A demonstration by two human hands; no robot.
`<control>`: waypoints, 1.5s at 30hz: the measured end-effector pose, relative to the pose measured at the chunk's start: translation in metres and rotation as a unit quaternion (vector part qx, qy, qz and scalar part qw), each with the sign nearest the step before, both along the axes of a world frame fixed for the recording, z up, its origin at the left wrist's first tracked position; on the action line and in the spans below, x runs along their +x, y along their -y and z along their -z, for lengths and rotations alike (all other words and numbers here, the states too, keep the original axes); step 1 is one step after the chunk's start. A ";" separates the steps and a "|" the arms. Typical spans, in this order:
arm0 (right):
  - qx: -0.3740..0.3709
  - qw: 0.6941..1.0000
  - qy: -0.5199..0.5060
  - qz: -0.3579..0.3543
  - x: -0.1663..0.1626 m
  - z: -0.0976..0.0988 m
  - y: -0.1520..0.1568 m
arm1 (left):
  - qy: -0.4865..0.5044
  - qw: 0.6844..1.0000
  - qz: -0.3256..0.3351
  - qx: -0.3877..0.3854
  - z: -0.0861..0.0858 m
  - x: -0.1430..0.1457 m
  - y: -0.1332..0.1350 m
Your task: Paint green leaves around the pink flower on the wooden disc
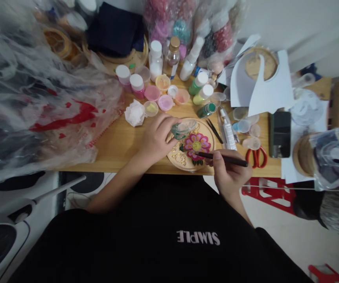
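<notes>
My left hand (157, 135) grips a small clear cup (184, 129) with dark green colour inside, tilted over the left part of a round wooden disc (209, 135). The disc carries a pink flower (197, 146) with a yellow centre, dark green leaves and raised gold outlines. In my right hand (231, 173) is a dark-handled paintbrush (228, 158), held between thumb and fingers. Its tip points left, at the flower's lower left near a dark green patch. Behind the disc stands an uncapped bottle of dark green (206, 111), and black tweezers (214, 131) lie at its right edge.
Small cups of pink, orange and yellow colour, such as the purple-pink cup (165, 103), stand behind a crumpled tissue (135, 113). To the right lie a white tube (229, 131), red-handled scissors (256, 158) and a phone (280, 134). Plastic bags (51, 102) crowd the left.
</notes>
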State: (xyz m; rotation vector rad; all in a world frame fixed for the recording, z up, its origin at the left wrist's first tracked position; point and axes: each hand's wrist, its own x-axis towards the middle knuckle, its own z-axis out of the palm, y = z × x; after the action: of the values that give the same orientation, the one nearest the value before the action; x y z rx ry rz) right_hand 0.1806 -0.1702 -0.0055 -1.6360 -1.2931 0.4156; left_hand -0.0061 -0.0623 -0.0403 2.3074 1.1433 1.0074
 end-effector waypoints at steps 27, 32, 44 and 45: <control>-0.001 0.999 -0.032 0.018 0.004 0.005 -0.001 | 0.038 0.999 0.006 0.035 0.001 0.000 -0.001; 0.000 0.999 -0.024 0.023 0.004 0.006 -0.003 | 0.023 0.999 0.002 0.032 0.001 -0.001 -0.002; -0.007 1.000 -0.004 0.024 0.004 0.007 -0.003 | 0.037 0.998 -0.001 0.056 0.000 0.000 -0.001; -0.008 1.000 -0.002 0.024 0.004 0.006 -0.002 | 0.037 0.998 -0.002 0.057 0.000 0.000 -0.001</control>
State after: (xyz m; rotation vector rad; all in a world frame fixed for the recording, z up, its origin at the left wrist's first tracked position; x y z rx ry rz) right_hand 0.1848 -0.1677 -0.0115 -1.6756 -1.2474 0.4006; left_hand -0.0062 -0.0609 -0.0405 2.3341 1.0871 1.1782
